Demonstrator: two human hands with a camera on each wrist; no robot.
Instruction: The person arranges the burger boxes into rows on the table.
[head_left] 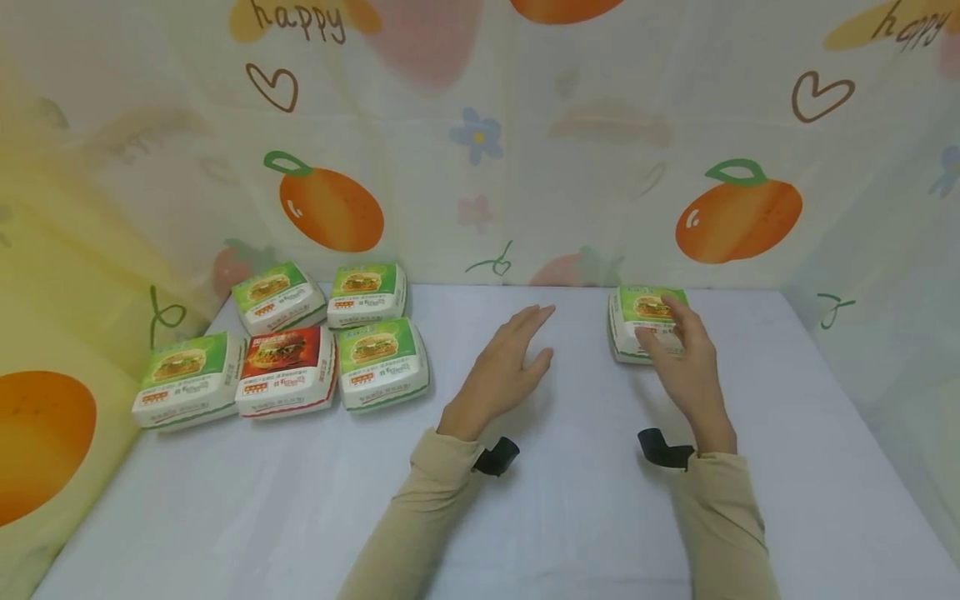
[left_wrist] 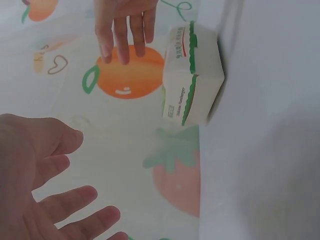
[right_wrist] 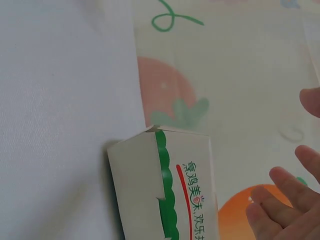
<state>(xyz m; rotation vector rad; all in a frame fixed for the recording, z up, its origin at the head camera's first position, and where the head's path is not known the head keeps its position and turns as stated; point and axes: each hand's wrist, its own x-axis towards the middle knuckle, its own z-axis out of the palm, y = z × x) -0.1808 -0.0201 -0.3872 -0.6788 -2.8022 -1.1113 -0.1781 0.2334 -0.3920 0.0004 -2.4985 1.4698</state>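
Observation:
A green-and-white burger box (head_left: pixel 636 333) stands by itself at the back right of the table. Over it hovers my right hand (head_left: pixel 686 367), fingers spread and slightly bent. The right wrist view shows a gap between that hand (right_wrist: pixel 285 210) and the box (right_wrist: pixel 165 185); the left wrist view also shows the fingers apart from it. My left hand (head_left: pixel 502 375) hangs in the air left of this box, fingers extended, holding nothing. At the left, several burger boxes sit in two rows: a red one (head_left: pixel 287 367) in the front row's middle, with green ones (head_left: pixel 384 365) around it.
A white cloth covers the table (head_left: pixel 585 517). Behind it rises a fruit-printed curtain (head_left: pixel 525 192), close to the back boxes; another yellowish curtain side (head_left: pixel 75 292) borders the left. Each wrist carries a black camera mount (head_left: pixel 498 457).

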